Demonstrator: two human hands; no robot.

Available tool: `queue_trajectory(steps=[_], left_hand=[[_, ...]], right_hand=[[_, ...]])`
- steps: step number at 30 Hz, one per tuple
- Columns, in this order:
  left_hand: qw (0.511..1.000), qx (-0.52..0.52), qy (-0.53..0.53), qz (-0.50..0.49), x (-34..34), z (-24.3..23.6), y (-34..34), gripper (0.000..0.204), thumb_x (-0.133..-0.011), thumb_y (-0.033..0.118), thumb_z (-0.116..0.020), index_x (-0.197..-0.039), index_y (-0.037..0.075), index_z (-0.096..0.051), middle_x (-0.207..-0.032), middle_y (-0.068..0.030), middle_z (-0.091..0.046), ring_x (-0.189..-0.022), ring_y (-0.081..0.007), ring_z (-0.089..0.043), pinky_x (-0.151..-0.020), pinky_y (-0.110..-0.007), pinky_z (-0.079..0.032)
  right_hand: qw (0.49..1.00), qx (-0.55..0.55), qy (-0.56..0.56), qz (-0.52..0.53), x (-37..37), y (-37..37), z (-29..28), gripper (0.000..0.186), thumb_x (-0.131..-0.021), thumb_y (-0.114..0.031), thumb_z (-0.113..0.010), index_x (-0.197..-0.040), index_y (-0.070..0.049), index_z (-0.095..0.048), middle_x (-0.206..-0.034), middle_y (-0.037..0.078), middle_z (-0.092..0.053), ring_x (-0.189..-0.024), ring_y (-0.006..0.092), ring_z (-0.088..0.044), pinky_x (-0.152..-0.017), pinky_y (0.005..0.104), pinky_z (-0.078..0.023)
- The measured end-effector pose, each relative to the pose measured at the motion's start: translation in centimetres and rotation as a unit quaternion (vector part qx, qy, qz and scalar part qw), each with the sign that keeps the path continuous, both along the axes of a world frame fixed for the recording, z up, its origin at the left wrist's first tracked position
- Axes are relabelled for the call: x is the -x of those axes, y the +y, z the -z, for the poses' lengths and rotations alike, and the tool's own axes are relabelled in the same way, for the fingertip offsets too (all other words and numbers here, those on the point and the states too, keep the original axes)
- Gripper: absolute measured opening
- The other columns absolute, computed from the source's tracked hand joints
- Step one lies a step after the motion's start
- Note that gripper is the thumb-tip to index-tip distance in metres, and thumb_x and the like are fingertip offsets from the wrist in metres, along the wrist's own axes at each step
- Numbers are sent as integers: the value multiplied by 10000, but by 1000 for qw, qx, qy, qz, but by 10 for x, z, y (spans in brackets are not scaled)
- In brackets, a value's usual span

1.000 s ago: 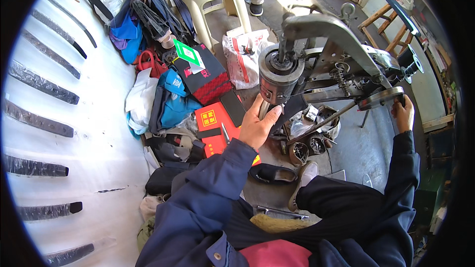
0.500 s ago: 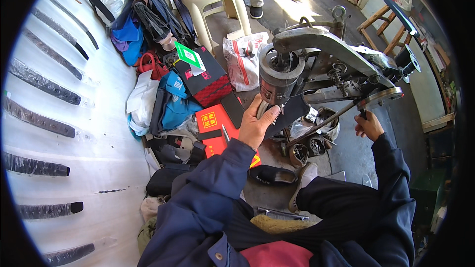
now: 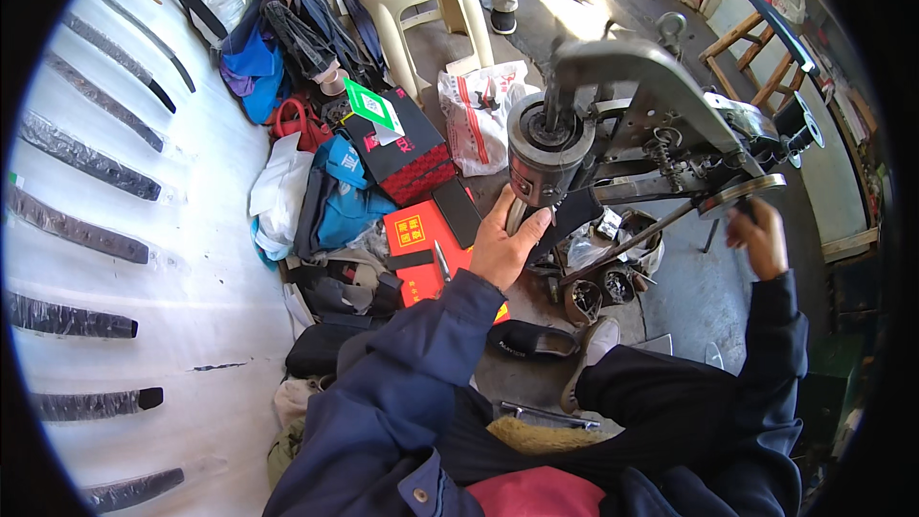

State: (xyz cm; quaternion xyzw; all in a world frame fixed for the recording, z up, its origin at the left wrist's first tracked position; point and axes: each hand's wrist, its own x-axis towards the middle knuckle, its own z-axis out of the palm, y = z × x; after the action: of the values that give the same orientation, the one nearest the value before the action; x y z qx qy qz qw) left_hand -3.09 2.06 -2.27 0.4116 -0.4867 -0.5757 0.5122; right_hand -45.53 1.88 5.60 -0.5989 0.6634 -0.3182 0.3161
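Metal wheel (image 3: pixel 745 193) could pinch the half-curled right hand (image 3: pixel 762 239), its hold unclear, if fingers stray; the left hand (image 3: pixel 507 251) wraps a rod (image 3: pixel 516 216).

This was a small cobbler's workshop, judging by the hand-cranked shoe-patching machine (image 3: pixel 639 86) carrying a spool (image 3: pixel 792 121), round tins (image 3: pixel 581 299) of small bits, a loose black shoe (image 3: pixel 533 339), and dark straps (image 3: pixel 86 167) ranged along a white surface.
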Motion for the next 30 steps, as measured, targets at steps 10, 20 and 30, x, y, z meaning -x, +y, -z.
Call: queue_trajectory(steps=[10,20,30], left_hand=[[1000,7,0,18,0,-3,-1,431,-995,199,-663,-1381,62,-530,-1229,-15,-641,-1057,-95,-577,-954,-270,-457],[998,-32,52,-5,8,0,0,419,-1000,164,-651,-1388,71,-524,-1138,24,-651,-946,-59,-577,-836,-241,-490],[1000,-2,4,-4,6,-5,-2,385,-983,105,-658,-1352,52,-561,-1199,-7,-666,-1027,-82,-597,-924,-271,-483]], right_hand=[[975,49,67,208,116,-30,79,81,-925,-84,-554,-973,-38,-598,-715,40,-565,-528,136,-553,-475,295,-437],[983,-176,-48,-9,-9,-4,38,188,-988,-183,-598,-984,3,-567,-716,98,-664,-551,166,-659,-493,274,-512],[976,63,52,203,98,-29,40,80,-956,-120,-571,-929,-49,-596,-674,14,-554,-560,114,-556,-502,273,-426]])
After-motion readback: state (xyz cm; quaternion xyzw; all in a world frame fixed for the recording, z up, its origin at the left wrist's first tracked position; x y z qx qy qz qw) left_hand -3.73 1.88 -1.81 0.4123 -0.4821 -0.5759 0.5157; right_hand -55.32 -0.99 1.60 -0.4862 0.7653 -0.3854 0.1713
